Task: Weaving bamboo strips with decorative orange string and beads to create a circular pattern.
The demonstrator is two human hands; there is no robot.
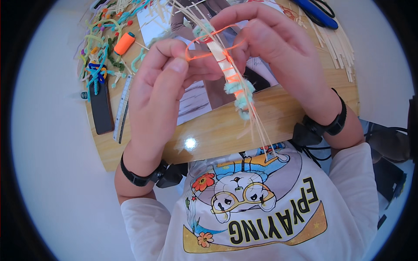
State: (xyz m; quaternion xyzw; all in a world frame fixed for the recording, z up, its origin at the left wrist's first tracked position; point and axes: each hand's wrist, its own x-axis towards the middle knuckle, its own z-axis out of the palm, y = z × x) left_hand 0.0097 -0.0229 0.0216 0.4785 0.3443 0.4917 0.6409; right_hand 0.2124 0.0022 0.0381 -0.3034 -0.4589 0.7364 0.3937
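A loop of orange thread [202, 56] is stretched between my two hands above the table. My left hand [163, 80] pinches one end of the loop between thumb and forefinger. At the other end, my right hand [278, 48] has its thumb and bent forefinger closed on the thread. Through the loop passes a pale flat stick [216, 48], held tilted, with orange thread wound zigzag along it. Mint-green fuzzy pipe cleaner [238, 88] is coiled round its lower part, and more shows at its upper end. Thin wooden sticks [260, 124] lie along it and jut out both ways.
Many coloured pipe cleaners [102, 37] are heaped at the far left. Near them are an orange thread spool [125, 43], a dark flat bar [101, 108] and a ruler [123, 108]. Printed sheets [193, 104] lie beneath my hands. Blue-handled scissors [314, 12] and loose thin sticks [337, 50] are at right.
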